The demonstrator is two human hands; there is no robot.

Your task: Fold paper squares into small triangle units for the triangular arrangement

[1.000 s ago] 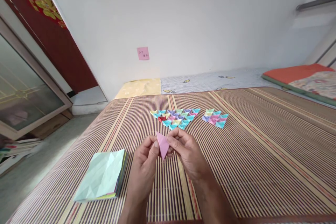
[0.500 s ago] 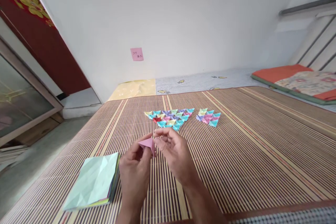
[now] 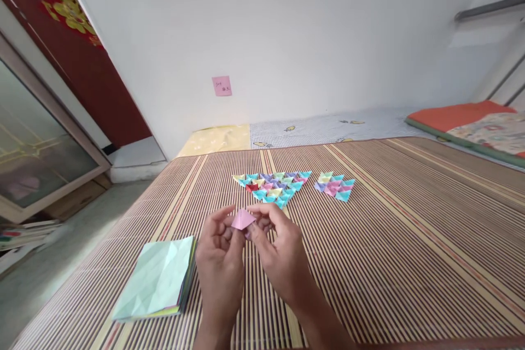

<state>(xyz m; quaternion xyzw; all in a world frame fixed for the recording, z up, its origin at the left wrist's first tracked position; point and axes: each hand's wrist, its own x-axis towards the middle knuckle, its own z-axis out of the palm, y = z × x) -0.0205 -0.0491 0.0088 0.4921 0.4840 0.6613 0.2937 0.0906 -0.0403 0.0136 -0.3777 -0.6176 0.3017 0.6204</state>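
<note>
A small folded pink paper (image 3: 243, 220), shaped like a triangle with a centre crease, is held up between both hands above the mat. My left hand (image 3: 221, 246) grips its left side, fingers curled behind and thumb below. On its right side, my right hand (image 3: 279, 246) pinches it with thumb and fingers. Part of the paper's lower edge is hidden by the thumbs. Just beyond the hands lies a large group of folded paper pieces (image 3: 274, 186) in several colours. A smaller group of folded paper pieces (image 3: 334, 186) lies to its right.
A stack of coloured paper sheets (image 3: 158, 279), pale green on top, lies left of my left hand on the striped bamboo mat (image 3: 389, 262). A pink note (image 3: 222, 86) is on the white wall. Folded orange bedding (image 3: 459, 115) is at the far right.
The pink paper has turned from a slanted, sideways pose to a peak-up triangle. My right hand has closed onto its right side. The camera view has shifted slightly left.
</note>
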